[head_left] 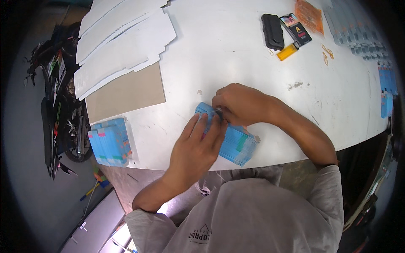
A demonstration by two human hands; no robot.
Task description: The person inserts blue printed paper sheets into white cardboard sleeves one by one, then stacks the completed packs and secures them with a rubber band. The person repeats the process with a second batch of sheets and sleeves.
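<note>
A long stack of blue cards (238, 146) with a green band of print lies at the near edge of the white table. My left hand (198, 141) rests over its middle, fingers curved across it and gripping it. At the stack's far end (203, 107), my right hand (238, 103) is closed in a pinch, its fingertips close to those of the left. A thin strand shows by the pinch, but what the right fingers hold is hidden.
More blue card stacks (110, 143) stand at the left edge, beside a grey-brown board (126, 92) and white sheets (126, 42). Farther right lie a black case (273, 32), yellow lighter (287, 52), small black box (300, 33), orange bag (309, 17), rubber bands (325, 55) and grey stacks (352, 27).
</note>
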